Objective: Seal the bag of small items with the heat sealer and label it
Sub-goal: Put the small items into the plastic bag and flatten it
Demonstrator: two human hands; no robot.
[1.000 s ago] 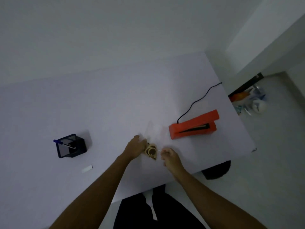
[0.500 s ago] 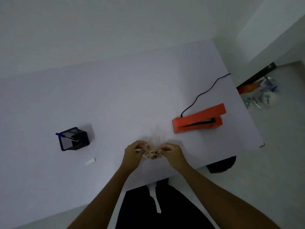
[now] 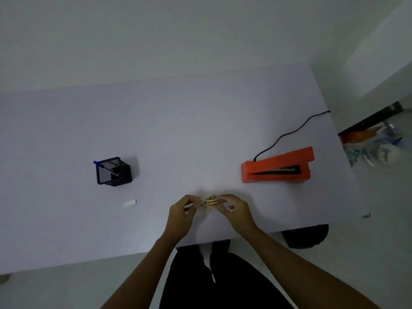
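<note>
Head view is showing both hands gripping the bag of small items (image 3: pixel 210 200) between them, near the front edge of the white surface (image 3: pixel 178 130). The left hand (image 3: pixel 181 214) is pinching the bag's left side with its fingers curled in, and the right hand (image 3: pixel 234 208) is pinching the right side the same way; the clear film is barely showing, so the yellowish contents are what is marking the bag. The orange heat sealer (image 3: pixel 277 167) is lying to the right of the bag and farther back, its long axis running left to right with its arm raised, so the right hand is sitting nearer to it. The white label (image 3: pixel 129 203) and the black pen holder (image 3: pixel 113 171) are lying well apart on the left, nearer the left hand.
</note>
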